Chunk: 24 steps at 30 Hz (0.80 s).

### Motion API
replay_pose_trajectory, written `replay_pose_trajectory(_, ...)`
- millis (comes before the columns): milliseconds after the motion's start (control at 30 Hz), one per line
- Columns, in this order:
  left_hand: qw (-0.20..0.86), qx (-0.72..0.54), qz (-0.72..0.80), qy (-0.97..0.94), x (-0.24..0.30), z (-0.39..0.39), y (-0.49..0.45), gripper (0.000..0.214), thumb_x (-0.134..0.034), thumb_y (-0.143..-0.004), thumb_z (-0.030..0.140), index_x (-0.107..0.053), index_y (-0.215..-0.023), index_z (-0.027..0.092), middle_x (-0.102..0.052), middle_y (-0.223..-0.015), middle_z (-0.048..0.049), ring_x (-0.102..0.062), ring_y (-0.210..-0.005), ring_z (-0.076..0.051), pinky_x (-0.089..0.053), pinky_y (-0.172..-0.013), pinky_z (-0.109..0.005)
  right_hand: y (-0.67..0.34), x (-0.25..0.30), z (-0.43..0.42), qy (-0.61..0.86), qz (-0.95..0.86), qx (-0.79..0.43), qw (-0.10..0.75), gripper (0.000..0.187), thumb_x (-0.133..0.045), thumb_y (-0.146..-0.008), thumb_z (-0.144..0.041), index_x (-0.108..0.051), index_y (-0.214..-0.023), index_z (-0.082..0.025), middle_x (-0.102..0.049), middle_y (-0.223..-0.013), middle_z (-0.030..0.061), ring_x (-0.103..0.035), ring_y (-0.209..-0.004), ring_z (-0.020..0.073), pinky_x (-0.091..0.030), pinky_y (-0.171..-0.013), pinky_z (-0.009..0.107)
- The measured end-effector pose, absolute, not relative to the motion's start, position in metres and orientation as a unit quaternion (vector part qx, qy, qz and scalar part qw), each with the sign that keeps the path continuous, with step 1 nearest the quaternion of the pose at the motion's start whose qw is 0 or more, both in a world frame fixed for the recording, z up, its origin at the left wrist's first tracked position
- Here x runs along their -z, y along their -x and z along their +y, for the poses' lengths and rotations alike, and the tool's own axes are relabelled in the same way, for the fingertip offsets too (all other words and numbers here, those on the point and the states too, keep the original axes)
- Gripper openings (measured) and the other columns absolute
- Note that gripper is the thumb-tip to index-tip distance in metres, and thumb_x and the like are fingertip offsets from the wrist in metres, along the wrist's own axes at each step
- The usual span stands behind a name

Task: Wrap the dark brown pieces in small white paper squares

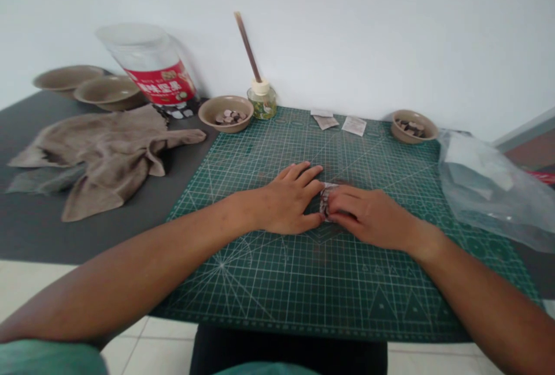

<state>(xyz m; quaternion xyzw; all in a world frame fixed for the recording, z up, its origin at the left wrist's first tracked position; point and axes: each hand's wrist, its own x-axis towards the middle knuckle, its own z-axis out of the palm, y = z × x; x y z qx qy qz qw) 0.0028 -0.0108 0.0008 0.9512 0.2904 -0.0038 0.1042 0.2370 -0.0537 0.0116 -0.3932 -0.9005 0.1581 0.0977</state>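
Note:
A small whitish paper piece with a dark printed pattern lies on the green cutting mat, between my two hands. My left hand rests flat on the mat with its fingers spread; the thumb and a fingertip reach the paper's left edge. From the right, my right hand bends its fingers together over the paper's right part. Something dark shows between those fingers, but what they grip is hidden. Two white paper squares, a stacked pair and a printed one, lie at the mat's back edge.
Small bowls of dark and pale pieces stand at back left and back right. Near them are a reed diffuser, a red-labelled plastic jar, more bowls, a crumpled brown cloth and a clear plastic bag.

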Motion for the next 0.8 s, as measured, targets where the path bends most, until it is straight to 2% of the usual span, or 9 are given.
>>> replay_pose_trajectory(133,0.094,-0.005,0.295,-0.951,0.0,-0.011,-0.003,0.065,-0.046,-0.096,0.058,-0.042,-0.144,0.016,-0.021,-0.165,-0.0172,-0.015,-0.152,-0.039,-0.018,-0.12,-0.054,-0.244,-0.014,-0.047,0.464,-0.874,-0.105,0.094,0.012,-0.051,-0.099,-0.027,-0.062,-0.1,-0.021,-0.065,-0.103,0.0054,-0.063,-0.09,0.0202,-0.047,-0.077,0.033)
replay_pose_trajectory(300,0.108,0.005,0.289,-0.951,-0.002,-0.012,-0.003,0.066,-0.044,-0.097,0.058,-0.041,-0.146,0.015,-0.02,-0.165,-0.0183,-0.013,-0.152,-0.04,-0.018,-0.12,-0.056,-0.248,-0.018,-0.054,0.403,-0.895,-0.175,0.075,0.009,-0.053,-0.099,-0.026,-0.061,-0.095,-0.022,-0.066,-0.1,0.0025,-0.063,-0.089,0.0176,-0.047,-0.076,0.03)
replay_pose_trajectory(433,0.106,0.003,0.29,-0.951,-0.003,-0.012,-0.003,0.066,-0.044,-0.097,0.058,-0.042,-0.145,0.014,-0.019,-0.164,-0.0193,-0.014,-0.152,-0.04,-0.018,-0.12,-0.056,-0.243,-0.016,-0.052,0.423,-0.891,-0.136,0.09,0.012,-0.049,-0.1,-0.026,-0.061,-0.099,-0.022,-0.067,-0.106,0.0047,-0.063,-0.093,0.02,-0.047,-0.076,0.032)
replay_pose_trajectory(500,0.1,0.002,0.293,-0.951,-0.003,-0.012,-0.003,0.065,-0.045,-0.097,0.057,-0.042,-0.145,0.014,-0.019,-0.164,-0.0192,-0.014,-0.152,-0.04,-0.018,-0.12,-0.056,-0.246,-0.016,-0.047,0.453,-0.878,-0.124,0.091,0.01,-0.052,-0.099,-0.025,-0.061,-0.096,-0.022,-0.068,-0.101,0.0047,-0.063,-0.09,0.02,-0.047,-0.077,0.032)
replay_pose_trajectory(600,0.098,0.005,0.291,-0.952,-0.003,-0.012,-0.003,0.064,-0.045,-0.097,0.057,-0.042,-0.145,0.015,-0.02,-0.164,-0.0186,-0.015,-0.152,-0.039,-0.018,-0.12,-0.055,-0.25,-0.018,-0.046,0.429,-0.883,-0.173,0.079,0.009,-0.055,-0.097,-0.025,-0.061,-0.091,-0.023,-0.067,-0.095,0.0025,-0.063,-0.085,0.0181,-0.047,-0.077,0.031)
replay_pose_trajectory(700,0.101,0.006,0.288,-0.952,-0.003,-0.013,-0.004,0.065,-0.044,-0.097,0.057,-0.042,-0.145,0.014,-0.021,-0.164,-0.0187,-0.015,-0.152,-0.039,-0.018,-0.12,-0.055,-0.246,-0.017,-0.05,0.389,-0.897,-0.195,0.082,0.01,-0.052,-0.099,-0.025,-0.061,-0.095,-0.023,-0.066,-0.102,0.0031,-0.063,-0.091,0.0184,-0.047,-0.076,0.03)
replay_pose_trajectory(800,0.094,0.0,0.295,-0.951,-0.002,-0.013,-0.004,0.065,-0.044,-0.097,0.057,-0.041,-0.145,0.015,-0.02,-0.165,-0.0181,-0.015,-0.152,-0.039,-0.018,-0.12,-0.055,-0.245,-0.016,-0.048,0.434,-0.884,-0.145,0.09,0.011,-0.051,-0.099,-0.025,-0.061,-0.097,-0.022,-0.066,-0.104,0.0045,-0.063,-0.092,0.02,-0.047,-0.078,0.032)
